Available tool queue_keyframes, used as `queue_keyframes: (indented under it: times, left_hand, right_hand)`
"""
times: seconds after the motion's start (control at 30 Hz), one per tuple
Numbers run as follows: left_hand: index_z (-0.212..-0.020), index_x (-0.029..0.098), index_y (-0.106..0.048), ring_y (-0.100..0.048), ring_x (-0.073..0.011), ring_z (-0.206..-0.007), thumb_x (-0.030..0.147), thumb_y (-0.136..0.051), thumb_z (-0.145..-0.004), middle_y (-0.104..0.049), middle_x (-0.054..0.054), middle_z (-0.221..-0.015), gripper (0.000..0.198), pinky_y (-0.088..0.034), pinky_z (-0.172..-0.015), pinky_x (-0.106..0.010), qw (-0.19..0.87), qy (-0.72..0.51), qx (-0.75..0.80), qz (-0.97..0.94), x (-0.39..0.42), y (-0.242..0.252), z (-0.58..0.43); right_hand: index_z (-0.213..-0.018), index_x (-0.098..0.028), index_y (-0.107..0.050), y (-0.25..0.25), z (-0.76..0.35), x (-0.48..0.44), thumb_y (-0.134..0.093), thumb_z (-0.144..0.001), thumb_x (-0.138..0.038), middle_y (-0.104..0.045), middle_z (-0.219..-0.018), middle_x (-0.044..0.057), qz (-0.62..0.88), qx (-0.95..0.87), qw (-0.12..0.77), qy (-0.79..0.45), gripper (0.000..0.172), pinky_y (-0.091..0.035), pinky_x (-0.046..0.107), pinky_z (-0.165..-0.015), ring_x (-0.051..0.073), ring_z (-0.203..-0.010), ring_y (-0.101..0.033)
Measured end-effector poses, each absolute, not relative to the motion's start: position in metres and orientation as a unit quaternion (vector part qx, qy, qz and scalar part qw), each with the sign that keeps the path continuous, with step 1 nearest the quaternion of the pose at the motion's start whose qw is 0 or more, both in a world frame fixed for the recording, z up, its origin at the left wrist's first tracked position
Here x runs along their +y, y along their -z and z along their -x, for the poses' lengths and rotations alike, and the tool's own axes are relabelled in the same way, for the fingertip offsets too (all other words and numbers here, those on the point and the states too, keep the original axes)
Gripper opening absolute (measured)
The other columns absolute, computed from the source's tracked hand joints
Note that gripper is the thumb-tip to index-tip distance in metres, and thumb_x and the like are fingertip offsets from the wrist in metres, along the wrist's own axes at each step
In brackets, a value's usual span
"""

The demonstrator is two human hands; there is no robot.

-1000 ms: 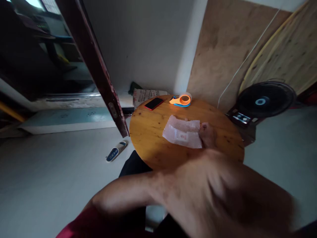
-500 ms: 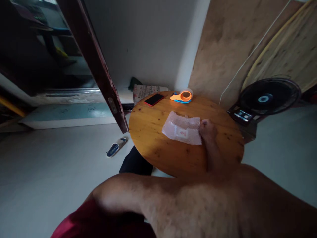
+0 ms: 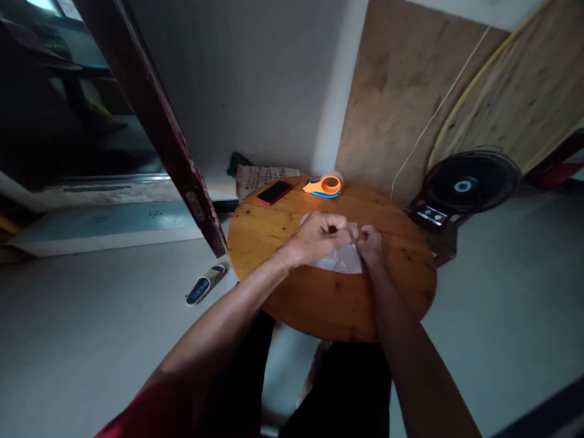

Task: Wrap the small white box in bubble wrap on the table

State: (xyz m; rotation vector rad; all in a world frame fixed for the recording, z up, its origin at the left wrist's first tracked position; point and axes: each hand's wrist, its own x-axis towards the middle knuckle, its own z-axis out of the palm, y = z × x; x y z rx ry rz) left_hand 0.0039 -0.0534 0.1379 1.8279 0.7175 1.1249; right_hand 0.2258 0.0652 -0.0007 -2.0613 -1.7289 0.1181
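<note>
Wooden table (image 3: 319, 304): left hand (image 3: 317, 237) and right hand (image 3: 371, 243) pinch plastic bag (image 3: 340, 261).

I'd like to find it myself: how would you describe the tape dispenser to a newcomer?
Start at the round wooden table. At its far edge sits the tape dispenser, right of a flat red phone. It alone is bright orange with blue trim.
</note>
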Motion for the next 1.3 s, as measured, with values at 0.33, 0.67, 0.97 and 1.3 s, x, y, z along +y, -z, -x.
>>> queue_keyframes:
  times: [0.33,0.67,0.97,1.3]
  left_hand:
    - [-0.095,0.018,-0.067,-0.062,-0.0195,-0.084,0.026,-0.047,-0.086,-0.069,-0.006,-0.085,0.023,-0.043,-0.081,-0.030,0.162,-0.189,0.428,-0.869,0.027,-0.057,0.010]
    - [-0.089,0.018,-0.065,-0.059,-0.0225,-0.091,0.032,-0.043,-0.093,-0.067,-0.008,-0.092,0.026,-0.040,-0.091,-0.040,0.080,-0.110,0.266,-0.954,-0.070,-0.076,0.019]
    - [-0.091,0.018,-0.064,-0.062,-0.0166,-0.074,0.021,-0.040,-0.089,-0.067,-0.003,-0.081,0.025,-0.049,-0.069,-0.028,0.311,-0.153,0.377,-0.859,-0.038,-0.066,0.035]
    - [-0.147,0.007,-0.020,-0.025,-0.0360,-0.141,0.065,-0.065,-0.065,-0.029,-0.022,-0.151,0.110,-0.024,-0.116,-0.046,0.210,-0.139,0.505,-0.826,-0.015,-0.010,0.017]
  right_hand:
    - [-0.108,-0.022,-0.066,0.000,-0.222,0.067,-0.040,-0.089,-0.031,-0.070,-0.098,0.008,0.759,-0.588,0.279,-0.034,0.033,-0.042,0.029,-0.073,0.021,-0.086,-0.061]
    - [-0.108,-0.021,-0.065,0.003,-0.222,0.070,-0.049,-0.086,-0.048,-0.072,-0.097,0.006,0.690,-0.620,0.351,-0.130,0.038,-0.046,0.027,-0.075,0.018,-0.087,-0.064]
    - [-0.103,-0.023,-0.066,0.005,-0.223,0.073,-0.053,-0.078,-0.021,-0.073,-0.095,0.004,0.705,-0.626,0.311,-0.117,0.028,-0.046,0.025,-0.070,0.018,-0.084,-0.066]
    - [-0.115,-0.026,-0.059,0.007,-0.224,0.075,-0.052,-0.078,-0.024,-0.073,-0.099,0.004,0.714,-0.634,0.289,-0.077,0.038,-0.044,0.027,-0.068,0.021,-0.087,-0.066]
